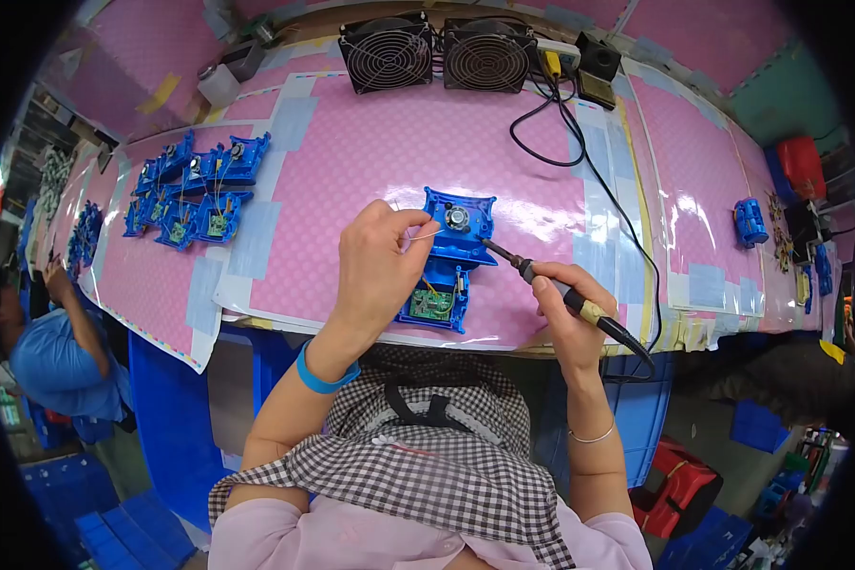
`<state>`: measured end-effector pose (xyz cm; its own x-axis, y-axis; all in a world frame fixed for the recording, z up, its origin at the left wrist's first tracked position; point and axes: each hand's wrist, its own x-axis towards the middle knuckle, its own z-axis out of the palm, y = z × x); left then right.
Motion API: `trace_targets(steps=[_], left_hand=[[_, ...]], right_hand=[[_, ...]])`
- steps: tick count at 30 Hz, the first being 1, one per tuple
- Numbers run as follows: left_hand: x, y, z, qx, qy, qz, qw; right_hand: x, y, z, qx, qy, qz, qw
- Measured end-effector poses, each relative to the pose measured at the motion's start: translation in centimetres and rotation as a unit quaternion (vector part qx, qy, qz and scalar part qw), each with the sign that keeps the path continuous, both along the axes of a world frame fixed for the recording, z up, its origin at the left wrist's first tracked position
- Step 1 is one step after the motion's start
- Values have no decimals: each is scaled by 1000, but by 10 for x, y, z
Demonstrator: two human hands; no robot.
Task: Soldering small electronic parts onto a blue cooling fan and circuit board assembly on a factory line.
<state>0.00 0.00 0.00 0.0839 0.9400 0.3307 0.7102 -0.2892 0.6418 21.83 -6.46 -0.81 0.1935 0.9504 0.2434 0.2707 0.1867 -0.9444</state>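
Observation:
A soldering iron [542,270] with a dark handle is gripped in my right hand [576,318]. Its tip points left, close to the right side of a blue plastic housing [464,249]. A round speaker [457,218] sits in that housing. Thumb and forefinger of my left hand [375,271] are pinched on a thin pale wire [426,235] at the housing's left side. Nearer to me lies a second blue housing part [459,313] with a green circuit board [430,304] in it, partly covered by my left hand.
Two black fans [387,55] stand at the table's back edge. The iron's black cable [627,223] runs down the right side. Several blue housings [195,199] with boards and speakers lie on the left. Another blue part [750,223] is far right. A person in blue [57,356] sits at left.

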Motion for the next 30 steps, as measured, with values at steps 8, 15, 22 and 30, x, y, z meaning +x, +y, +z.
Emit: trace_targets(steps=[8,15,22,30], left_hand=[[17,0,8,-90,-149,-82,981],[14,3,2,-46,24,-137,989],[15,4,-1,-43,18,-138,989],[17,4,-1,-44,18,-135,990]], right_hand=[[-2,-1,0,-12,14,-16,1000],[0,-2,2,-9,12,-14,1000],[0,-2,2,-14,24,-15,999],[-1,-2,3,-18,13,-10,1000]])
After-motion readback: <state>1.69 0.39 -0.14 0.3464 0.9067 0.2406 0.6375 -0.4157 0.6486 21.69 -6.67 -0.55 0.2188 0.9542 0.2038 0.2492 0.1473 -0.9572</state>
